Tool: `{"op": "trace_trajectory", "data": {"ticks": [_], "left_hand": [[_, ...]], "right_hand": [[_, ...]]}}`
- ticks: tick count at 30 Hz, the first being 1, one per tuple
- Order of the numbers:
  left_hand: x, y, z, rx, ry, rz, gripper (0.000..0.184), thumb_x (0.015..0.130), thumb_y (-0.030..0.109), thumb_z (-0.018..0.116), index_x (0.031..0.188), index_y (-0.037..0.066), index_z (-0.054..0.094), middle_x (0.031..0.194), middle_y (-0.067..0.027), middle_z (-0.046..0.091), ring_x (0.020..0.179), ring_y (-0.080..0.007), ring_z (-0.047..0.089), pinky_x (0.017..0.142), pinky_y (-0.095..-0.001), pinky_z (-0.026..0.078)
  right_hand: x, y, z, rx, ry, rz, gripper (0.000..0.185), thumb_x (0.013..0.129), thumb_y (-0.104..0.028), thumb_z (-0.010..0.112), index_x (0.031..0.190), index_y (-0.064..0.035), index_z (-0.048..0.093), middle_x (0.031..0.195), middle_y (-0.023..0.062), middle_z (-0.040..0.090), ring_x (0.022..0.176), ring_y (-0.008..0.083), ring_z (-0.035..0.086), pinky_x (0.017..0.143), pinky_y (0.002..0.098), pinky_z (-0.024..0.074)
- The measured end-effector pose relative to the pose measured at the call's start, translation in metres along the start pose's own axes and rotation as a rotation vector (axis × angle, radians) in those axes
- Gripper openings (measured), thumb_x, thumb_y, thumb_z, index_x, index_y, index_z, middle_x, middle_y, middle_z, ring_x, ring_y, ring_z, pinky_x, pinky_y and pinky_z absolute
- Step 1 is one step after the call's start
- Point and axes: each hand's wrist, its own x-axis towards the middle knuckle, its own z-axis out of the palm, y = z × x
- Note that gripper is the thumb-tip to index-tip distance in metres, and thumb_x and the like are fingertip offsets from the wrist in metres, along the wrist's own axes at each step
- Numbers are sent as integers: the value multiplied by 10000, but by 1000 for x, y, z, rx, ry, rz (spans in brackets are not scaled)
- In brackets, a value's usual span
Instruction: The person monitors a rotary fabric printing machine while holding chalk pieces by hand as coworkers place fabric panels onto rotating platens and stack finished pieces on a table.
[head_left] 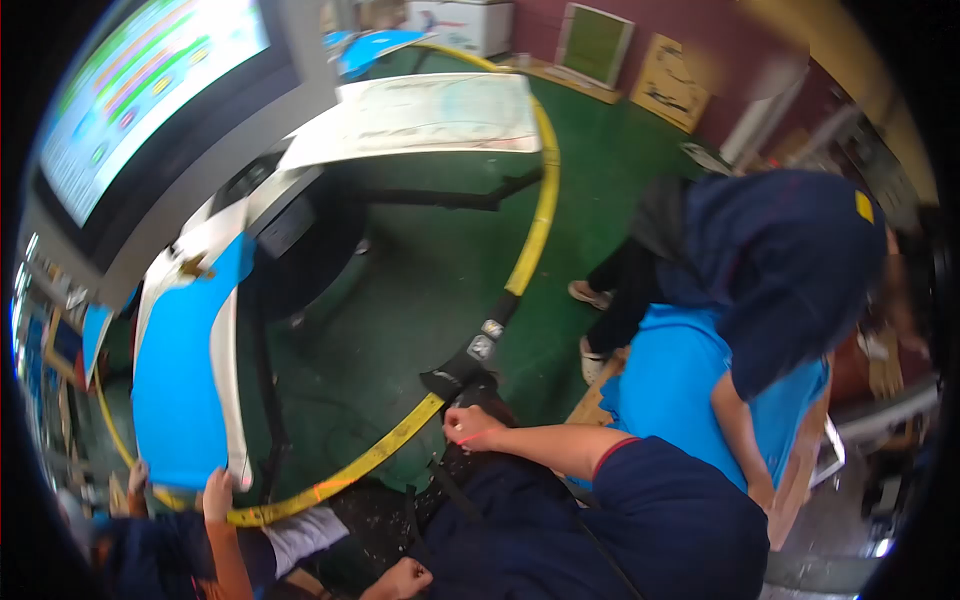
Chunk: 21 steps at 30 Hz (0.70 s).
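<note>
My right hand (pixel 470 428), with a red band at the wrist, is curled closed at the front of my dark clothing. It is beside the black joint (pixel 458 372) of a yellow curved band (pixel 385 448); what its fingers hold, if anything, is hidden. Low in the view, my left hand (pixel 405 578) is also curled, close to my dark speckled apron (pixel 380 515). I cannot make out anything in it.
At lower left, another person's hands (pixel 217 495) hold the end of a white board (pixel 240 440) bearing a blue sheet (pixel 185 390). A co-worker (pixel 800 260) on the right leans over blue fabric (pixel 665 370). A pale panel (pixel 430 115) and a large screen (pixel 150 90) stand beyond.
</note>
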Motion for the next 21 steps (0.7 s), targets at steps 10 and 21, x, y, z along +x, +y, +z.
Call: {"op": "trace_trajectory", "data": {"ticks": [10,21], "left_hand": [[3,3,0,86,-47,-7,362,917,291,595,786,-18,730,714,-106,736,680,-197,735,671,-357,572],[7,34,-50,254,70,-167,389,933,304,587,735,-17,683,646,-86,680,624,-174,673,625,-370,533]], "right_hand": [[8,8,11,-66,54,-84,251,919,-273,687,918,-22,705,808,173,739,772,288,759,740,400,587],[-3,3,6,45,31,-40,248,926,-289,645,936,-42,673,796,171,738,742,343,736,713,448,573]]}}
